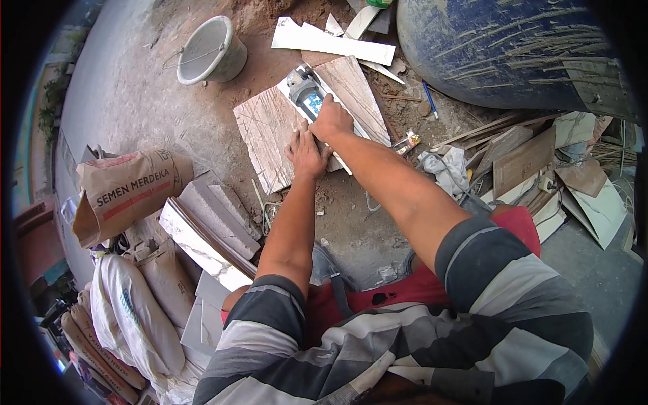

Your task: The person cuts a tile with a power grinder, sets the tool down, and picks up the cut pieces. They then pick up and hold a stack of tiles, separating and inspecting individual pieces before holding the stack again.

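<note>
My right hand [331, 120] is wrapped round the body of an angle grinder [312, 100], whose head points away from me. The grinder lies over a narrow white tile strip [284, 88], partly hidden by the tool and my hands. Just below it, my left hand [308, 155] rests with fingers spread, pressing down near the strip and the grinder's rear. Under both is a scratched, scored light-brown slab [262, 131], with another part of it [358, 91] on the right side. Whether the disc touches the tile is too small to tell.
A grey bucket [233, 57] stands at the upper left, near white tile offcuts [331, 46]. A big blue drum [499, 47] fills the upper right, with a blue pencil [430, 100] below it. Cement bags [135, 189] and stacked tiles [202, 243] lie left; broken tile pieces [523, 162] lie right.
</note>
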`<state>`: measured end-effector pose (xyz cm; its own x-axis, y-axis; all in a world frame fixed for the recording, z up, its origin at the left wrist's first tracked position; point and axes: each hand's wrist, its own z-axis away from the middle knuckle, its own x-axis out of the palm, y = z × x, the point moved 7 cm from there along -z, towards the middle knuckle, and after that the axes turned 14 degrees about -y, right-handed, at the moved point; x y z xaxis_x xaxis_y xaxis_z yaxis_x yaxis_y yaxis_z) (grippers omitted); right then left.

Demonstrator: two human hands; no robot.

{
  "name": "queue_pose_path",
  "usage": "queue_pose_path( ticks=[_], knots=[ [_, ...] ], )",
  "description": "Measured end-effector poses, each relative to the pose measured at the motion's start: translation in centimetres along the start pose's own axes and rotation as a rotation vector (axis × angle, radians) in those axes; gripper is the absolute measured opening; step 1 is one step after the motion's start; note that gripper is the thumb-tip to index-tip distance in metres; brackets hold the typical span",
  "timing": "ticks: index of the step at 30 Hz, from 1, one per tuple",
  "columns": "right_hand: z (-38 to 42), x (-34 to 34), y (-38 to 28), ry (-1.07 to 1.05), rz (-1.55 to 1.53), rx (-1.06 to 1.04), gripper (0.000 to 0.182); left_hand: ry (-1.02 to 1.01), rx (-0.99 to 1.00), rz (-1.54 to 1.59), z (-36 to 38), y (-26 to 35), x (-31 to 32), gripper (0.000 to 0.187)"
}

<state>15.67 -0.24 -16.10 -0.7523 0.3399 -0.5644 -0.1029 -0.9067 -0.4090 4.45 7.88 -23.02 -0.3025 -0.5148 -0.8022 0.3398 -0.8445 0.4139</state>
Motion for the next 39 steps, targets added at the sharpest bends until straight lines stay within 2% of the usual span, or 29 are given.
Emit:
queue_pose_path(
  ticks=[5, 39],
  knots=[
    [0.1, 0.1, 0.3, 0.042, 0.002, -0.004, 0.066, 0.004, -0.014, -0.013, 0.0, 0.0, 0.0, 0.092],
    [2.3, 0.9, 2.4, 0.029, -0.009, 0.003, 0.068, 0.032, -0.006, 0.03, -0.1, 0.1, -0.1, 0.072]
  ],
)
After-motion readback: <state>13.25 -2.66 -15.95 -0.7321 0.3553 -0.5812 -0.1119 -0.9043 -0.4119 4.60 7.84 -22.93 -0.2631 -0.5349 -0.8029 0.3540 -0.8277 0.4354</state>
